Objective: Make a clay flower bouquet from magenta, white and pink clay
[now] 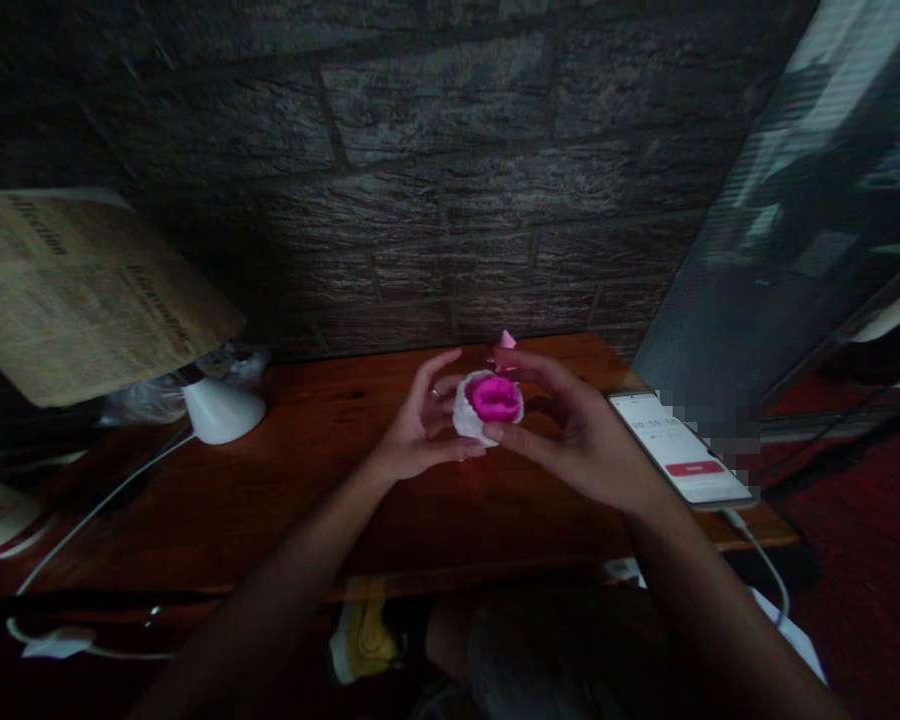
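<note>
Above the wooden table, a small flower (494, 397) with a bright pink middle and a white, crinkled outer layer sits between my two hands. My left hand (422, 420) curves around its left side, the index finger stretched out and the thumb low by the flower's base; a ring shows on one finger. From the right, my right hand (570, 425) grips it, thumb on the front lower edge and the other fingers bent behind. Just beyond the fingers are pale pink pieces (506, 344), whose kind I cannot make out.
A lamp with a newsprint-patterned shade (97, 290) and white base (223, 410) stands left. A phone (682, 448) with a cable lies at the table's right edge. A white cup-like object (0, 515) is far left. A dark brick wall (435, 120) rises behind the table (285, 520).
</note>
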Available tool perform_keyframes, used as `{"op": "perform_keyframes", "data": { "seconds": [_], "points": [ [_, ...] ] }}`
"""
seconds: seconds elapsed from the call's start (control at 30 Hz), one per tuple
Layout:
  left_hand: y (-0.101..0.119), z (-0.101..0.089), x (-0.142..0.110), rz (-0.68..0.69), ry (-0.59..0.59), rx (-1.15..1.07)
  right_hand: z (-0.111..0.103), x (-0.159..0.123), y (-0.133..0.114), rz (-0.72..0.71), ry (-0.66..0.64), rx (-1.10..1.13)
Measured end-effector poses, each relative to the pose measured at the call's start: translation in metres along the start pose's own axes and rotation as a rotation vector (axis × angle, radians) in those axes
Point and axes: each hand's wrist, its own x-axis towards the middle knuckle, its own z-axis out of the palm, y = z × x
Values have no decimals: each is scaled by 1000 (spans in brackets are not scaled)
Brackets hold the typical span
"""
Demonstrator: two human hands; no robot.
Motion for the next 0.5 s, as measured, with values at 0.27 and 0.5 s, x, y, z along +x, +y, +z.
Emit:
{"op": "perform_keyframes", "data": {
  "seconds": [0.27,0.5],
  "points": [
    [-10,-6,4,-47,161,-141,7,-12,38,164,-39,213],
    [-16,-13,4,-217,104,-189,35,-11,69,121,-19,219]
  ]
}}
